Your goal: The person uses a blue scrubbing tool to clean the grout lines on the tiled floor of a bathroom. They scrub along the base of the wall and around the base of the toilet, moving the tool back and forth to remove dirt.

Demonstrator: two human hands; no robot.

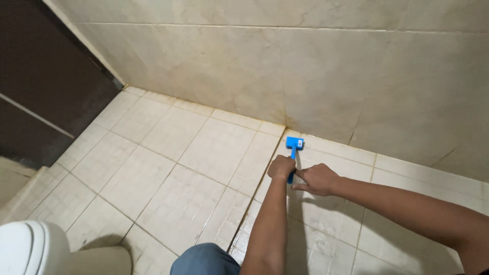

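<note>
Gripping the handle of a blue scrub brush [294, 148], both hands worked close together near the centre of the head view. The left hand [281, 166] was clenched into a fist around the upper part of the handle, knuckles facing up. The right hand [317, 179] sat just beside it, toward 4 o'clock, curled on the lower end of the handle with the forefinger extended toward the left hand. Only a short strip of blue handle showed between the two hands.

The brush head, a small blue block with a pale patch on its right end, lay at 12 o'clock from the hands. It rested on the tiled floor [173, 168], just beside the joint where the floor met the wall [305, 66]. Whether the bristles touched the wall itself could not be told.

The floor consisted of pale square tiles with darker grout lines; the tiles at 5 o'clock from the hands looked glossy and wet. The wall carried large beige marbled tiles with brownish staining along the bottom joint.

A dark brown door [46, 81] stood at 10 o'clock, well apart from the hands. A white toilet [30, 249] occupied the frame corner at 8 o'clock. A knee in blue denim [204, 260] showed at 6 o'clock, near the left forearm
</note>
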